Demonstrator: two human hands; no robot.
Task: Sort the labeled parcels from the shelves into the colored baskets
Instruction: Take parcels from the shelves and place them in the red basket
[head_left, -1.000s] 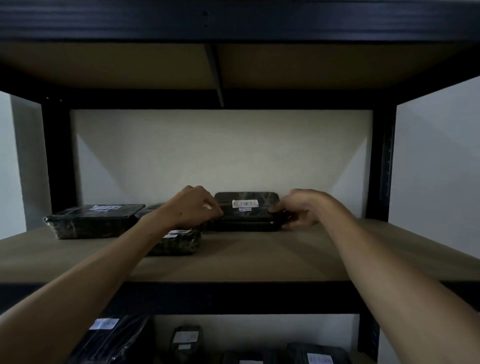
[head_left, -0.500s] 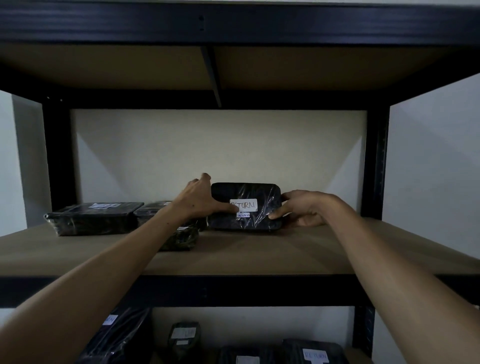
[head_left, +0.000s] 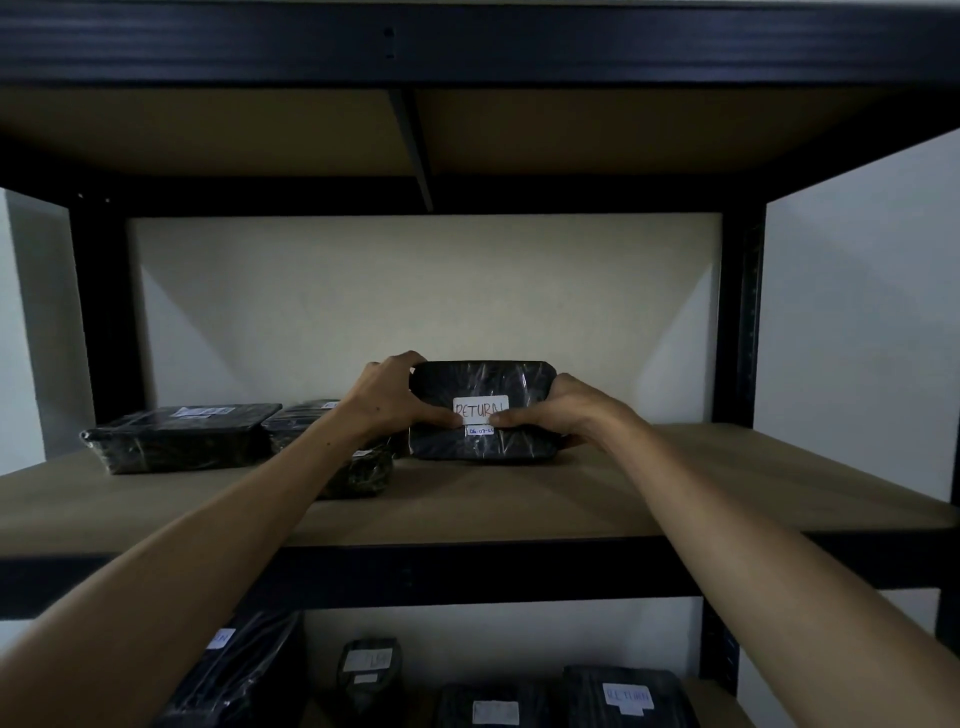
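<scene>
A black plastic-wrapped parcel (head_left: 483, 384) with a white label reading RETURN stands tilted up on its edge at the back of the wooden shelf (head_left: 519, 499), its top face turned toward me. My left hand (head_left: 392, 397) grips its left side, fingers curled over the upper corner and thumb on the front by the label. My right hand (head_left: 556, 410) grips its right side, thumb pressed on the front just under the label. No colored baskets are in view.
Two more black wrapped parcels (head_left: 182, 436) (head_left: 358, 467) lie on the same shelf to the left, partly behind my left forearm. Several labeled parcels (head_left: 628, 696) sit on the lower shelf. Black uprights (head_left: 737, 322) and the board above frame the opening.
The RETURN parcel has gone from lying flat to tilted up on its edge with its label facing me. Both hands moved from its sides to a firmer hold with thumbs on the front.
</scene>
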